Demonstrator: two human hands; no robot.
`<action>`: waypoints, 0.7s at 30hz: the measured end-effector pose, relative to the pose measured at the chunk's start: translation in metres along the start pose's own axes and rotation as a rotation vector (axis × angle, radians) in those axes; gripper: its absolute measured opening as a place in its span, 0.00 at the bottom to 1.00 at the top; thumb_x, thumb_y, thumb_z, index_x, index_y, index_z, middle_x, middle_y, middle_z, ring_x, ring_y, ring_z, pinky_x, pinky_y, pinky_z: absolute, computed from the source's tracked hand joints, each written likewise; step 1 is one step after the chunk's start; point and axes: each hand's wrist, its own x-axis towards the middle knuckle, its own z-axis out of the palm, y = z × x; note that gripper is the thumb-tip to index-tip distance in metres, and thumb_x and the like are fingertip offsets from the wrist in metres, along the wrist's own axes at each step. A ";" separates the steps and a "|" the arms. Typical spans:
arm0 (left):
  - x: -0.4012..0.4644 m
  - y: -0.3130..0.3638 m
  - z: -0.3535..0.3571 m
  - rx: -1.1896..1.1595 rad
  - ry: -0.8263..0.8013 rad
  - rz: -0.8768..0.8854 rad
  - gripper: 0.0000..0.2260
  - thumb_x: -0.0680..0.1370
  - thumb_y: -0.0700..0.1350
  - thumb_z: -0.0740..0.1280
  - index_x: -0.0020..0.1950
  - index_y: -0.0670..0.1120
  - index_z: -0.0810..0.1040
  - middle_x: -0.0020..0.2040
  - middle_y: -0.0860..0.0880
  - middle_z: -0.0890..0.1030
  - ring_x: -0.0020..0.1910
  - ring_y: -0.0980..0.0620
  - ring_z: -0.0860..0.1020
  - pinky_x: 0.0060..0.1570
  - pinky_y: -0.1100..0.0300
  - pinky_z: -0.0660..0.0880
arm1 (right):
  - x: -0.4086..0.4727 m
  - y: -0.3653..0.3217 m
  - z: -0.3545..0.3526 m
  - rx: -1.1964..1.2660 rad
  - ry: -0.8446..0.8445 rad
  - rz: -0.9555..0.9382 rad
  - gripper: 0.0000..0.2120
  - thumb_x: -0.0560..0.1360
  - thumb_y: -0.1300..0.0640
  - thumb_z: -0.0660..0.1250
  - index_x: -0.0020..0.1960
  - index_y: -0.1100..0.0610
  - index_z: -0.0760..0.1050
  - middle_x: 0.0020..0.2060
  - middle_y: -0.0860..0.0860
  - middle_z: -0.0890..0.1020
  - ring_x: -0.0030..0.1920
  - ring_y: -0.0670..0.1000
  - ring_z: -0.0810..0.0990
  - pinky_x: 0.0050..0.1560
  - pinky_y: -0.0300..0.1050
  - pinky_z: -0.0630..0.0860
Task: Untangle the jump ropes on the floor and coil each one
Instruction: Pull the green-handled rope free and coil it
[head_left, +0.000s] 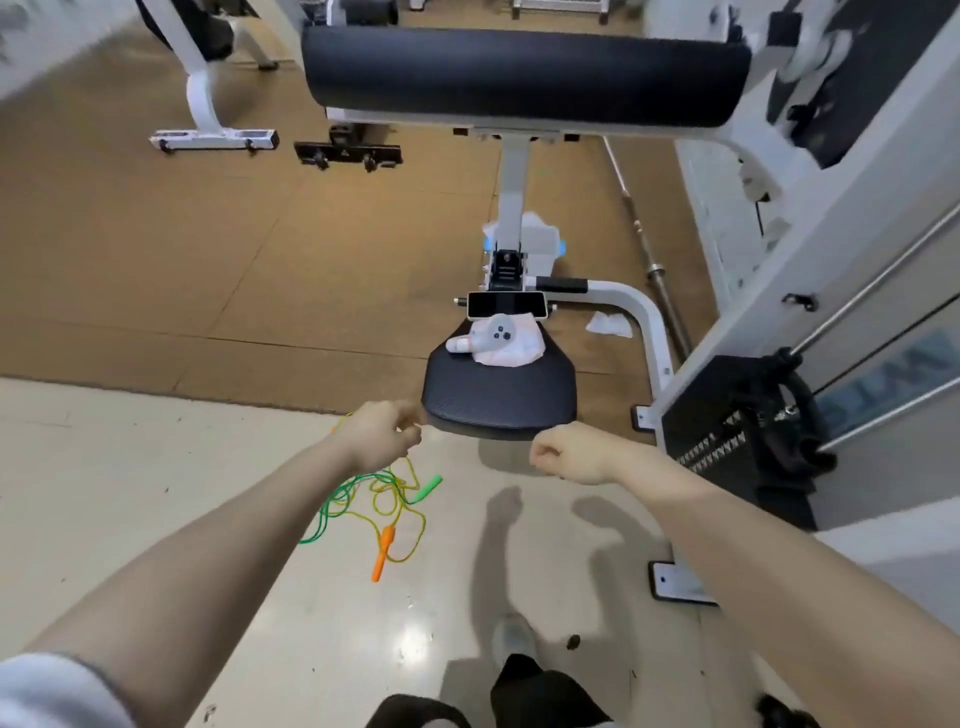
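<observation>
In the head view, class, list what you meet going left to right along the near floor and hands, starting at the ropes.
Green rope → orange handle → green handle → right hand → weight stack.

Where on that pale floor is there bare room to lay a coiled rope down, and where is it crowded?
Bare pale floor lies left of the tangled jump ropes, up to the brown mat. Another free patch lies between the ropes and the machine's white foot. It is crowded on the black seat, which holds a white controller and cloth, and by the weight stack.
</observation>
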 end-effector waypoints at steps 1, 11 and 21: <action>0.002 -0.013 -0.004 -0.042 0.019 -0.037 0.11 0.77 0.39 0.60 0.58 0.43 0.76 0.50 0.46 0.82 0.42 0.48 0.81 0.43 0.61 0.71 | 0.015 -0.007 -0.001 -0.004 -0.014 -0.010 0.11 0.78 0.59 0.57 0.50 0.62 0.76 0.46 0.53 0.79 0.46 0.53 0.74 0.47 0.45 0.69; 0.014 -0.180 -0.063 -0.226 0.003 -0.200 0.10 0.77 0.37 0.59 0.56 0.41 0.77 0.45 0.47 0.80 0.40 0.48 0.79 0.41 0.66 0.71 | 0.160 -0.127 -0.002 0.005 -0.149 -0.007 0.11 0.77 0.59 0.55 0.46 0.59 0.75 0.42 0.49 0.78 0.42 0.49 0.74 0.44 0.43 0.70; 0.095 -0.300 -0.189 -0.033 -0.253 0.013 0.08 0.78 0.39 0.60 0.54 0.42 0.76 0.48 0.45 0.82 0.42 0.49 0.79 0.37 0.66 0.70 | 0.247 -0.256 0.039 0.339 0.078 0.267 0.10 0.79 0.59 0.57 0.52 0.61 0.75 0.45 0.54 0.76 0.46 0.51 0.73 0.50 0.45 0.71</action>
